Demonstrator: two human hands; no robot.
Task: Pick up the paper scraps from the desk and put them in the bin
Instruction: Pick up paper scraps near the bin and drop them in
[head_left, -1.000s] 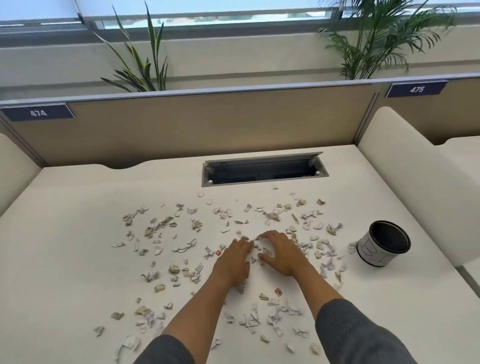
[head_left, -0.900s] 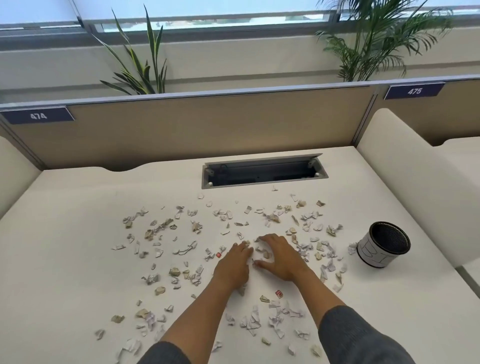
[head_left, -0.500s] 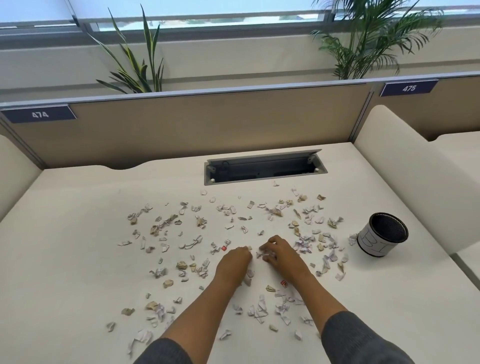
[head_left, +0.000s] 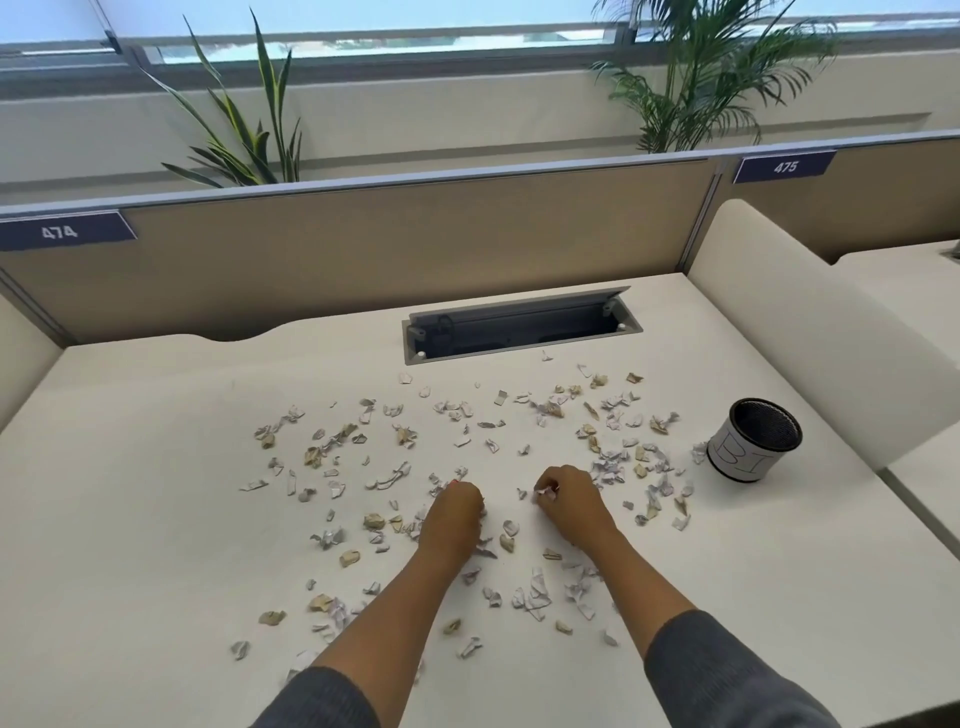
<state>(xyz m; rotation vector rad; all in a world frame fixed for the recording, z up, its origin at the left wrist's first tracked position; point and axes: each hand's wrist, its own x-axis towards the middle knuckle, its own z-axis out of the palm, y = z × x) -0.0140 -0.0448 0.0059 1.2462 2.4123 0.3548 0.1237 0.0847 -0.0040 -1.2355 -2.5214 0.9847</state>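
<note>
Both fists closed over scraps on a littered tabletop

The left hand (head_left: 454, 512) and right hand (head_left: 571, 501) rest knuckles-up, each grip clenched around crumpled paper scraps (head_left: 540, 592); white bits peek from the right fingers. Small torn, creased pieces, white and tan, lie scattered over the smooth cream tabletop (head_left: 130, 519). The bin (head_left: 756, 441), a round black mesh cup with a white paper label, stands upright far right, beside a padded divider (head_left: 810, 322).

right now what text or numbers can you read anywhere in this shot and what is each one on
"474": white digits on the dark blue tag at the left of the desk partition.
"475": white digits on the dark blue tag at the partition's right.
"BI": hand-drawn letters on the white band of the bin; anything further round the curve is hidden.
Print on the paper scraps: too small to read.
</note>
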